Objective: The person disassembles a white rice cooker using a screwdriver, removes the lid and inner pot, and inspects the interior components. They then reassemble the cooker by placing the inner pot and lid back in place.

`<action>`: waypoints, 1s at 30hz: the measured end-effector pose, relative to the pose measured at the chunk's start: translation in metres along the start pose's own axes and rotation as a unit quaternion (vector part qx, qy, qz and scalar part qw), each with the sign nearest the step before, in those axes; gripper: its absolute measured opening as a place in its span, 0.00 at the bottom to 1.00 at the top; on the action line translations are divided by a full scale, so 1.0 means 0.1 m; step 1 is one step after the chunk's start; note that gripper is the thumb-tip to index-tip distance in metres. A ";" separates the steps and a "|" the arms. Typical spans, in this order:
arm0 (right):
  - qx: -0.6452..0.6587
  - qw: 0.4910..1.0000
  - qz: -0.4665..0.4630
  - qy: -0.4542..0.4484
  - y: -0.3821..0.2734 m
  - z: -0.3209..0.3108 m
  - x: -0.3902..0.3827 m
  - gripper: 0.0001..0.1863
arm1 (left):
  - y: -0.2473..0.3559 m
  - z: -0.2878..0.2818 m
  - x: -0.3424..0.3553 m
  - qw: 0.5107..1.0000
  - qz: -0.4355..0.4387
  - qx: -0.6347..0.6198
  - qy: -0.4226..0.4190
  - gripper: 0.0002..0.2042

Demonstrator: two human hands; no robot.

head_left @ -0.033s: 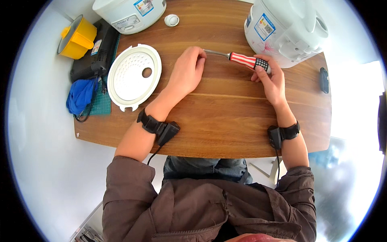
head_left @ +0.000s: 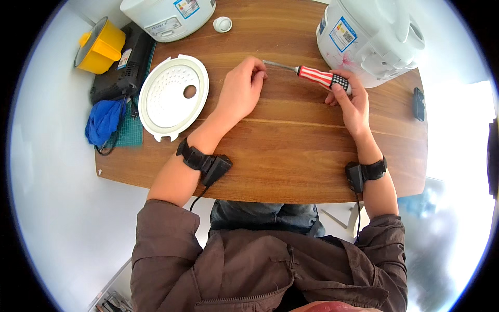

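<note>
In my right hand (head_left: pixel 349 101) is a screwdriver (head_left: pixel 315 75) with a striped red-and-white handle, dotted black at its end. Its metal shaft points left to the fingertips of my left hand (head_left: pixel 243 88), which are closed together; whether they grip the tip or something small is hidden. A white oval perforated plate (head_left: pixel 166 104) with a round hole lies left of my left hand. A white rice cooker (head_left: pixel 364 36) stands just beyond my right hand. A small white round part (head_left: pixel 222 24) lies farther back on the wooden table (head_left: pixel 280 156).
Another white appliance (head_left: pixel 169 18) stands at the back left, near a yellow container (head_left: pixel 99 47) on a black device (head_left: pixel 125 78). A blue cloth (head_left: pixel 104 122) and cables rest on a green mat (head_left: pixel 130 135). A small dark object (head_left: pixel 418 104) lies by the right edge.
Both hands and the screwdriver have shifted very slightly, my left hand a little toward the back of the table. The grip of my right hand looks the same.
</note>
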State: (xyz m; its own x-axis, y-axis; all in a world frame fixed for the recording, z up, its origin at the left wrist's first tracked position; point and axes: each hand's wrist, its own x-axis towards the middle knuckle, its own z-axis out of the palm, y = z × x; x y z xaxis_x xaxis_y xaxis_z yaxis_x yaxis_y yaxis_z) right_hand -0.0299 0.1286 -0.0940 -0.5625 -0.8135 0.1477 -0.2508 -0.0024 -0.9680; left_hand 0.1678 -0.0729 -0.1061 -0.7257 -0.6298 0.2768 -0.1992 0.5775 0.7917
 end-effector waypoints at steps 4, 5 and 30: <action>0.030 0.999 -0.008 0.004 -0.02 -0.01 0.01 0.16 | 0.01 -0.04 0.05 0.995 -0.029 -0.072 0.056 0.10; 0.027 1.000 -0.010 0.005 -0.01 0.00 0.01 0.16 | -0.02 -0.04 0.06 0.992 -0.041 -0.096 0.065 0.12; 0.023 0.999 -0.023 -0.001 -0.04 -0.03 0.00 0.17 | 0.02 -0.08 0.06 0.993 -0.025 -0.103 0.058 0.12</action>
State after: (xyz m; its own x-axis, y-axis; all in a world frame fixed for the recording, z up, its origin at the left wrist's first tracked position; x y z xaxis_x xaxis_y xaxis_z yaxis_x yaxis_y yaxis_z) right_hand -0.0311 0.1308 -0.0893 -0.5502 -0.8128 0.1916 -0.2396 -0.0661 -0.9686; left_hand 0.1684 -0.0795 -0.0989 -0.6345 -0.7182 0.2857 -0.0855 0.4326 0.8975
